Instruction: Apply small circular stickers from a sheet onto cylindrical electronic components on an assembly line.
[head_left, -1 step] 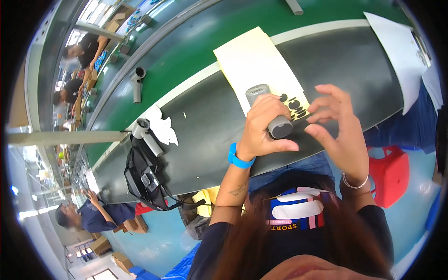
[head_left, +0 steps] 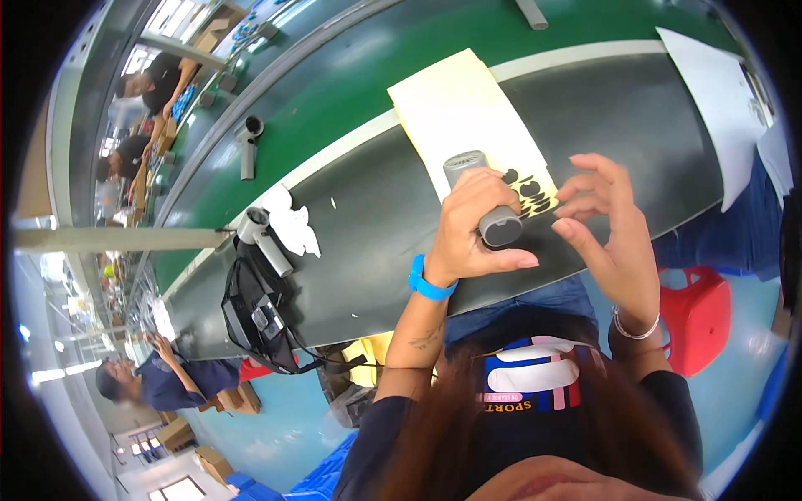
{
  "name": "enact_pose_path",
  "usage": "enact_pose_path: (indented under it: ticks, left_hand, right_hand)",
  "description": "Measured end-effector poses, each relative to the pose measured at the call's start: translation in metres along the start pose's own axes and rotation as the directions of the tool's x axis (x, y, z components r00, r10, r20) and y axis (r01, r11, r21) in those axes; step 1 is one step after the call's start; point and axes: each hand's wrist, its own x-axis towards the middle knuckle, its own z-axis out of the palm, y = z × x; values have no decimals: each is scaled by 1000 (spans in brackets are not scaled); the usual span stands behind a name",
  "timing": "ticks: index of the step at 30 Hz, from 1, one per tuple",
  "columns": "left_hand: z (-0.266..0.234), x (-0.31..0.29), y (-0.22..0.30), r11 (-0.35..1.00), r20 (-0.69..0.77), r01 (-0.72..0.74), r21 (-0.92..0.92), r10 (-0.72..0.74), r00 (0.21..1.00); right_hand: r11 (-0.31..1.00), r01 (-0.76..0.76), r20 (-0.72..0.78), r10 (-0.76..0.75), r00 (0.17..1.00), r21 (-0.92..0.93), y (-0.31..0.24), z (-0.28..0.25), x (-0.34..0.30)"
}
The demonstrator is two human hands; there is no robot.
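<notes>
My left hand (head_left: 480,209) is wrapped around a grey hair dryer (head_left: 501,227). The dryer's slotted round end points away from me, and a smooth oval end faces me below my fingers. To the right, my right hand (head_left: 614,234) is raised with its fingers curved and apart, and I see nothing between them. Under and beyond the dryer lies a stack of pale yellow sheets (head_left: 459,100). Black curved stickers (head_left: 535,194) sit on its near corner, between my two hands. My left palm hides the middle of the dryer.
A dark worktop (head_left: 368,250) runs beside a green conveyor belt (head_left: 334,100). Another grey dryer (head_left: 248,150) lies on the belt; one more (head_left: 271,250) rests by a black bag (head_left: 251,301) and crumpled white paper (head_left: 291,221). A red stool (head_left: 702,317) stands at right. Co-workers sit at left.
</notes>
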Motion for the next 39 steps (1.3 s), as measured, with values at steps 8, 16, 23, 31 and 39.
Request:
enact_pose_path:
  ticks: [8, 16, 23, 31, 39]
  left_hand:
    - [-7, -21, 4, 994, -171, 62, -95, -77, 982]
    - [-18, -21, -1, 955, -301, 47, -293, -139, 943]
    - [-44, -6, -1, 961, -340, 146, -237, -222, 914]
    - [-83, 12, -39, 942, -366, 308, 134, -242, 898]
    - [-51, -34, -84, 759, 231, 176, 627, -397, 888]
  right_hand:
    - [995, -33, 202, 52, 978, -99, 25, 31, -16]
    - [970, 231, 186, -214, 959, -75, 12, 54, 9]
    - [669, 717, 113, -711, 694, -198, -2, 83, 85]
    - [538, 788, 208, -769, 604, -300, 35, 112, 214]
    - [489, 617, 309, -570, 761, -617, 156, 95, 339]
